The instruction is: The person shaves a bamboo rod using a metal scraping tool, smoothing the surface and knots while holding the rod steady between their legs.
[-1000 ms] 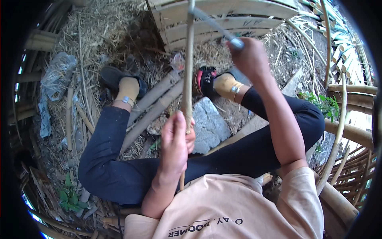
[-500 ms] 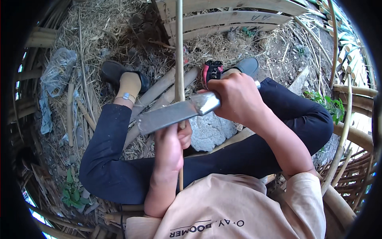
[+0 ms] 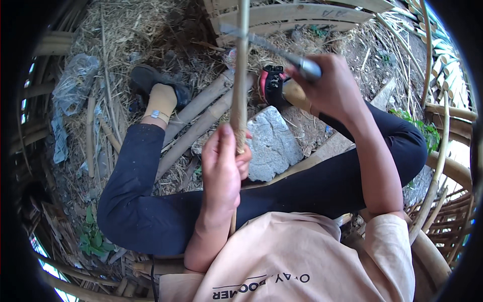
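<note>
My left hand (image 3: 221, 163) is closed round a long pale stick (image 3: 240, 85), which looks like bamboo and stands upright in front of me. Its thinner end comes out below the fist, toward my lap. In my right hand (image 3: 329, 88) is a machete (image 3: 274, 48), its handle inside my fingers. The blade reaches left and away from me, edge-on, across the upper part of the stick. Whether blade and stick touch, I cannot tell. A grey stone (image 3: 274, 143) lies between my legs, just right of my left hand.
Two bamboo poles (image 3: 204, 118) lie on straw-strewn ground left of the stone. Wooden slats (image 3: 302, 14) stand at the far side. Cut bamboo (image 3: 445, 65) is piled at the far right. A clear plastic bag (image 3: 78, 75) lies at the left.
The machete has gone from just above my left hand to far up the stick, its blade now edge-on. My right hand has moved up and slightly right; the stick has shifted right.
</note>
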Tool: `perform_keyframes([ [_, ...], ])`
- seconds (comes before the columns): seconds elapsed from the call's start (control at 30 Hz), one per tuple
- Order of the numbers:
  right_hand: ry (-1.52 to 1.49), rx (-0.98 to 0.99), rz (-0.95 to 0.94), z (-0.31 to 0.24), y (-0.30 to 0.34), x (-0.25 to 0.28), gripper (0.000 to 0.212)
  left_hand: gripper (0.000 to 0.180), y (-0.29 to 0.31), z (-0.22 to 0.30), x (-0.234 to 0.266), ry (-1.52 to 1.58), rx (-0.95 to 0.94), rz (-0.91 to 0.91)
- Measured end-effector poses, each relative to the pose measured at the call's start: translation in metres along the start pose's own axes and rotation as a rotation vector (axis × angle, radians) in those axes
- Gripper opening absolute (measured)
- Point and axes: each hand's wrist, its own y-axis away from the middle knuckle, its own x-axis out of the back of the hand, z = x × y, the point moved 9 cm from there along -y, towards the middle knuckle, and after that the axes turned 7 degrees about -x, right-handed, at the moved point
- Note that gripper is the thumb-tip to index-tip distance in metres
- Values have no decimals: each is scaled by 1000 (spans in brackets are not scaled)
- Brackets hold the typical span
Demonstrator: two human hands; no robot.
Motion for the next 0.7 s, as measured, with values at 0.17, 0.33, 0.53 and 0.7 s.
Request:
perform_keyframes([
  [0.17,-17,221,-140,-36,26,-5,14,36,8,35,-3,28,-68,48],
  [0.33,16,167,-138,-16,23,-15,14,38,14,24,-19,-108,-95,74],
  [0.53,116,157,4,6,8,-13,12,41,-1,13,-22,-229,-159,37],
  [0.7,136,112,29,18,2,-8,14,40,-5,9,-27,-265,-146,82],
])
